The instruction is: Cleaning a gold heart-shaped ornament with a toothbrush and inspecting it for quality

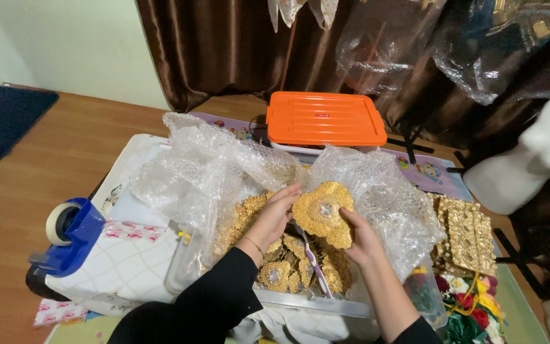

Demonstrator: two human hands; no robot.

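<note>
A gold flower-shaped ornament with a pale centre is held between both my hands above an open clear box. My left hand grips its left edge with the fingertips. On its right and lower edge sits my right hand. Under the hands, several more gold ornaments lie in the clear plastic box. Sheets of bubble wrap line the box and spill over its sides.
An orange-lidded container stands behind the box. A blue tape dispenser rests on a white quilted bundle at left. A gold embroidered piece, fabric flowers and a white mannequin head are at right. Brown curtains hang behind.
</note>
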